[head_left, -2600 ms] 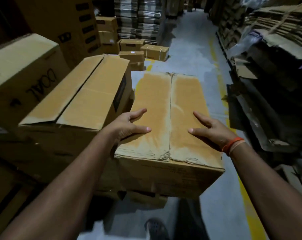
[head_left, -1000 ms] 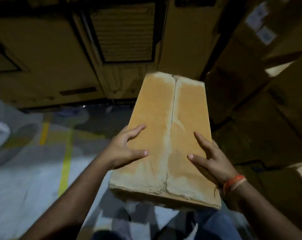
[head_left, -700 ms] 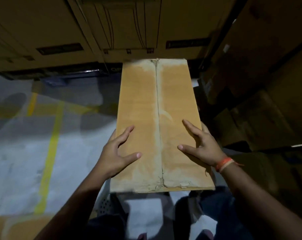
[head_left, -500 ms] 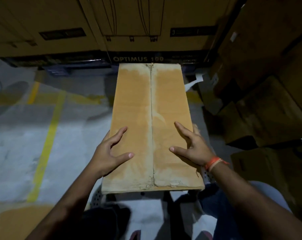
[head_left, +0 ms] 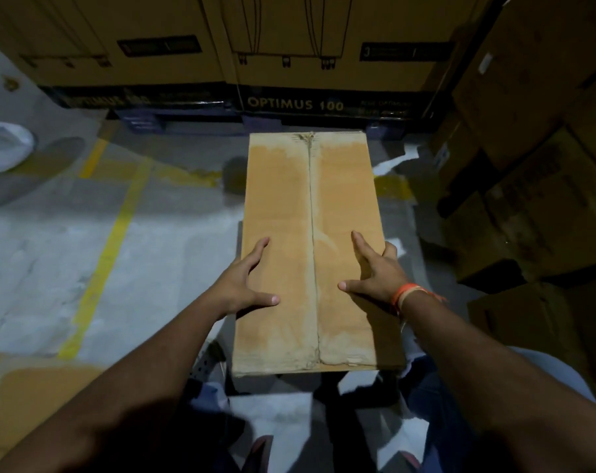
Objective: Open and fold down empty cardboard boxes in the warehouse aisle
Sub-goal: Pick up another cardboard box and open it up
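Over the aisle floor, ahead of my knees: I hold a long tan cardboard box (head_left: 310,247), flaps closed along a centre seam, its far end pointing at the stacked cartons.
Left hand (head_left: 243,285): on the box's left edge; fingers (head_left: 259,249) straight and spread on top, thumb lying across the left flap.
Right hand (head_left: 376,273): on the right edge; index finger and thumb flat on the right flap, the other fingers curled round the side; orange wristband (head_left: 405,295) at the wrist.
Floor (head_left: 50,254): grey concrete with yellow painted lines (head_left: 113,240).
Background: brown cartons, one (head_left: 323,63) printed "OPTIMUS 100"; darker boxes (head_left: 545,199) stacked to the right.
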